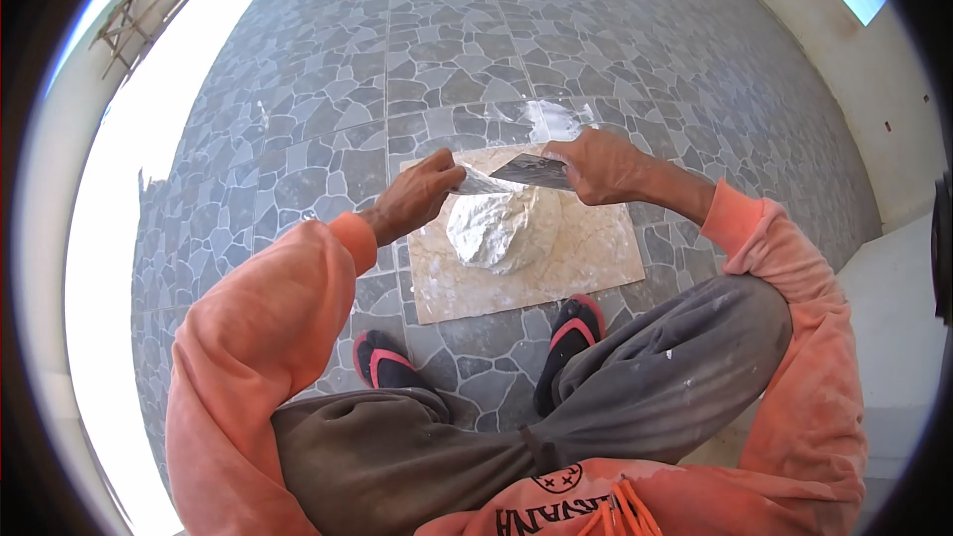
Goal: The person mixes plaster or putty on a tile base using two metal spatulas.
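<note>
My left hand (425,193) is closed round a putty knife (480,182) with a pale, smeared blade. In my right hand (602,167) is a second putty knife (533,171), its dark grey blade pointing left. The two blades overlap in this view, above the far side of a white mound of plaster (496,230). That mound sits on a beige marbled tile (586,263) laid flat on the floor. Both handles are hidden inside my fingers.
A white smear (556,121) marks the grey stone-patterned floor (328,139) just beyond the tile. My feet in black and pink flip-flops (382,362) are at its near edge. A wooden trestle (149,5) stands far left, and a pale wall (844,69) runs along the right.
</note>
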A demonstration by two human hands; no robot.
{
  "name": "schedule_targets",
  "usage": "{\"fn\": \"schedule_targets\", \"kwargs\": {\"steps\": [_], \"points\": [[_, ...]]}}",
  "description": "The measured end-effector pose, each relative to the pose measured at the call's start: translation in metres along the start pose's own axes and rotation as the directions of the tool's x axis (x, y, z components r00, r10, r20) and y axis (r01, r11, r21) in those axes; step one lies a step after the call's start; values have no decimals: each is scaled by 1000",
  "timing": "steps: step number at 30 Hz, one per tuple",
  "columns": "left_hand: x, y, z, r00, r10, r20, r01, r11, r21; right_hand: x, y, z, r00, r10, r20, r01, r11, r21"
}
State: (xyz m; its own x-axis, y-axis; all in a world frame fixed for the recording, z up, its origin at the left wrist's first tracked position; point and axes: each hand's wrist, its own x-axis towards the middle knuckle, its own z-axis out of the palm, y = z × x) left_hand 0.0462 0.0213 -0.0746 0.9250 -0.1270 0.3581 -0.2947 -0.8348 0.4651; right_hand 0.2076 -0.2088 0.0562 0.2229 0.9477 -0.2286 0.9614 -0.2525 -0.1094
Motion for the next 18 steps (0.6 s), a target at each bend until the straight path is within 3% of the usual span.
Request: {"fn": "schedule_targets", "kwargs": {"steps": [11, 18], "points": [[-3, 8, 0, 1000, -11, -10, 11, 999, -31, -1, -7, 5, 989, -70, 128, 68, 997, 20], [0, 24, -1, 999, 5, -34, -8, 997, -72, 4, 1, 24, 992, -95, 84, 95, 995, 0]]}}
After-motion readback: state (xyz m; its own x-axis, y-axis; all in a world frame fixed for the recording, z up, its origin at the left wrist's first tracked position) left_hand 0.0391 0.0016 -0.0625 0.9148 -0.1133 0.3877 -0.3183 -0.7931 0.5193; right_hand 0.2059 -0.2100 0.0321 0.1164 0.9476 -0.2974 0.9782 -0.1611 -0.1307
